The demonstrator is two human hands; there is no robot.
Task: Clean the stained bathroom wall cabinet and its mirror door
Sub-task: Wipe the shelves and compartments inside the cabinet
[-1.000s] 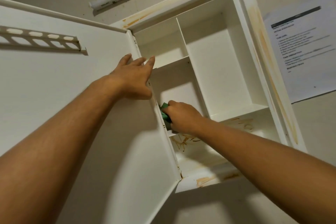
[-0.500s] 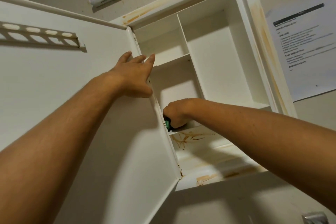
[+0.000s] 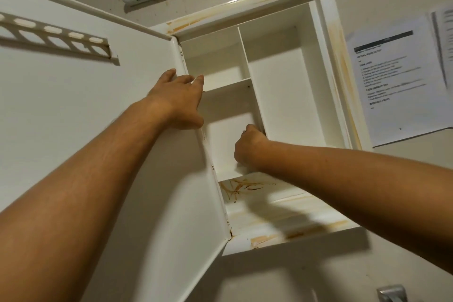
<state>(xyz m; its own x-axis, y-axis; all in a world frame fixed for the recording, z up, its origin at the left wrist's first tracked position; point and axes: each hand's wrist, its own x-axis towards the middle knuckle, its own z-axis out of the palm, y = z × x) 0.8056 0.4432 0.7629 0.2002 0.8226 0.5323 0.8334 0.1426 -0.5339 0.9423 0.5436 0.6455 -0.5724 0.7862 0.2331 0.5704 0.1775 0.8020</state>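
Left hand (image 3: 179, 102): flat on hinge edge of door (image 3: 73, 130).
Right hand (image 3: 250, 147): curled inside cabinet (image 3: 282, 95), seemingly a fist; cannot tell whether it holds anything.

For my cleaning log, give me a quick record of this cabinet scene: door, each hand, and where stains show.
Door: open, swung left
Left hand: flat against the door's hinge edge
Right hand: curled inside the left middle compartment; grip hidden
Stains: orange-brown, in bottom compartment and on cabinet frame
Wall: printed sheet, right of frame
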